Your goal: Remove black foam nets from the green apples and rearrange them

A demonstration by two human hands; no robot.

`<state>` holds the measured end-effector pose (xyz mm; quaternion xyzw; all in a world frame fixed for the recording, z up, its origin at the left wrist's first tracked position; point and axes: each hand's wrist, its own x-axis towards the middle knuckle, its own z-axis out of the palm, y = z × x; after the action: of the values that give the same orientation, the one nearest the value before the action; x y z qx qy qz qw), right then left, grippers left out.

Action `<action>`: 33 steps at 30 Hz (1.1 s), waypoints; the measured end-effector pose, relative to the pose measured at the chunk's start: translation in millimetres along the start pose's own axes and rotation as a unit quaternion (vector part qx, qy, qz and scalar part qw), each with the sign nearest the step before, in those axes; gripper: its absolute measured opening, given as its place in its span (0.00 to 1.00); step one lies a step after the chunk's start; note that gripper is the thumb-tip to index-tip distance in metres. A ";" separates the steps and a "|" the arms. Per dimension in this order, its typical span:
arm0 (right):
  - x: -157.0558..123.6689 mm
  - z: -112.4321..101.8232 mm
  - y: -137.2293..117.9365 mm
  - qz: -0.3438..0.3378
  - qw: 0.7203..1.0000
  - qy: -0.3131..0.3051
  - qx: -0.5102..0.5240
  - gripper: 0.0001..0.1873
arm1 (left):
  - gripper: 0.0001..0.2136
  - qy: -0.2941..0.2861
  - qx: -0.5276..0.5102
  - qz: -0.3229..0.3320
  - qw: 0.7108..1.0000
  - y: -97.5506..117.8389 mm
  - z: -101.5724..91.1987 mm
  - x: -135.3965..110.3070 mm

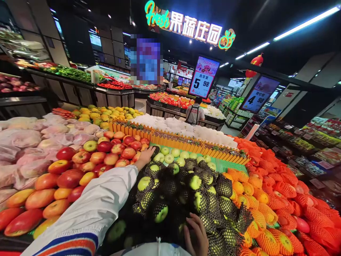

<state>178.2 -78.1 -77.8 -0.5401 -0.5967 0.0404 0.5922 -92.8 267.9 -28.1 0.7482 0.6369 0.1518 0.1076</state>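
1. The left hand (145,156) reaches on a white sleeve (101,202) to the far seam where red apples (80,167) meet bare green apples (170,156); it lies over the fruit; whether its grip closes, I cannot tell.
2. The right hand (196,233) rests with an open grip on black-netted apples (202,199); netted oranges (266,199) lie just beside them.

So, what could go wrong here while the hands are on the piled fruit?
The left hand reaches the edge of the stacked red apples; a nudge might send some rolling. The right hand rests on netted green apples; it could snag a net. The white sleeve lies over the pile and might drag fruit along.
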 end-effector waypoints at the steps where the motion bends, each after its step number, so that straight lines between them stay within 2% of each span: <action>1: 0.2 0.5 0.3 -0.002 1.000 0.004 0.000 0.08 | 0.27 -0.017 0.027 -0.008 0.999 0.2 3.3 5.6; 6: 1.0 1.6 -0.7 0.002 1.000 0.006 -0.002 0.09 | 0.25 -0.089 0.119 -0.039 0.988 -6.6 6.0 33.3; 10: 5.0 -1.6 -0.7 -0.018 0.999 -0.008 -0.025 0.09 | 0.28 -0.128 0.140 -0.025 0.982 -22.1 6.6 35.6; 13: 10.2 -5.4 -0.9 -0.053 0.996 -0.062 -0.035 0.09 | 0.33 -0.125 0.141 -0.011 0.982 -30.6 11.8 30.8; 16: 14.0 -6.7 -2.2 -0.059 0.993 -0.100 -0.028 0.11 | 0.37 -0.126 0.140 -0.015 0.982 -33.8 17.0 32.2; 22: 15.1 -1.8 -1.4 -0.074 0.991 -0.108 -0.036 0.12 | 0.42 -0.145 0.138 -0.045 0.979 -30.9 27.3 43.6; 28: 22.3 4.7 -5.3 -0.059 0.993 -0.099 -0.009 0.12 | 0.45 -0.151 0.139 -0.077 0.976 -23.5 38.7 40.1; 33: 23.7 6.3 -12.0 -0.043 0.993 -0.106 0.003 0.12 | 0.38 -0.128 0.135 -0.054 0.981 -22.5 25.8 20.0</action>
<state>173.1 -63.0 -55.6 -0.5051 -0.6786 0.0736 0.5282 -101.3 292.2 -58.3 0.7332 0.6723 -0.0382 0.0944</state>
